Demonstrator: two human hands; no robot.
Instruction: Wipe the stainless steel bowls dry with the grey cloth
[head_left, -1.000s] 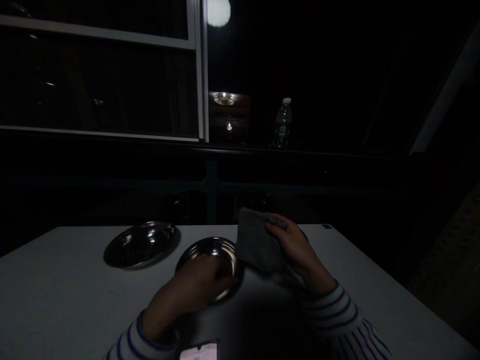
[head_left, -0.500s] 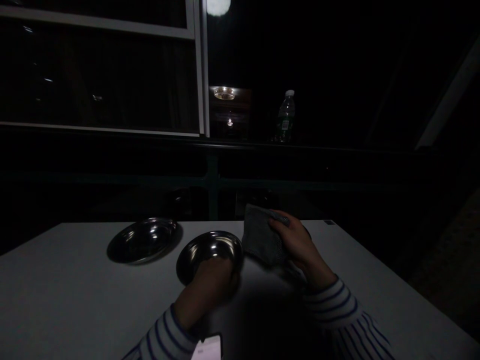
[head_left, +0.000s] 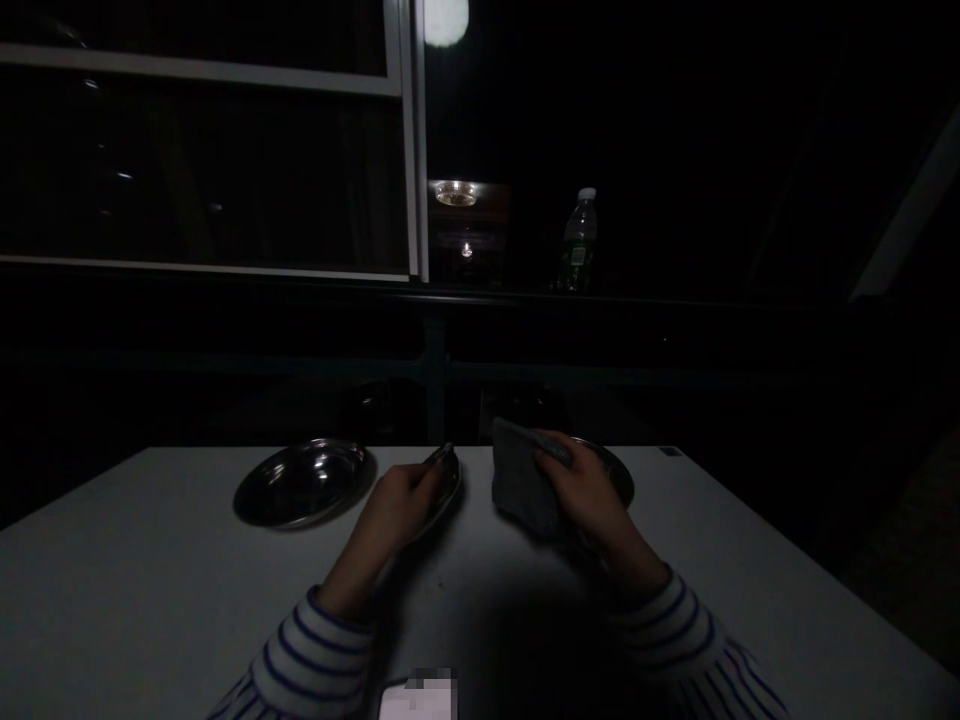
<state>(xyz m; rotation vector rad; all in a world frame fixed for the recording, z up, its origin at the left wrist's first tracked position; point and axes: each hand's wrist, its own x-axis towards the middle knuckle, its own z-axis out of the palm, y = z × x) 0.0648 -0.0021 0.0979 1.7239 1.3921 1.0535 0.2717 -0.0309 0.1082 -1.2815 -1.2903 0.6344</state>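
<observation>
My left hand [head_left: 397, 505] is closed on the rim of a shiny metal bowl [head_left: 448, 490], which is tilted steeply so that its edge is toward me; the hand hides much of it. A grey cloth [head_left: 517, 480] hangs folded from my right hand [head_left: 585, 485], whose fingers pinch its upper edge. A gap separates the cloth from the bowl. Partly hidden behind my right hand is another metal dish [head_left: 619, 475]. To the left, a shallow metal bowl [head_left: 300, 485] rests on the white table [head_left: 187, 590].
A phone with a lit screen [head_left: 420, 700] lies at the near edge of the view. Beyond the table, a plastic bottle [head_left: 580, 245] with a white cap stands by a dark window with a pale frame [head_left: 411, 150]. The room is very dim.
My left hand has turned the bowl from facing upward onto its edge, gripping its rim. The right hand still holds the cloth, with the dish behind it now showing more. The view has shifted slightly.
</observation>
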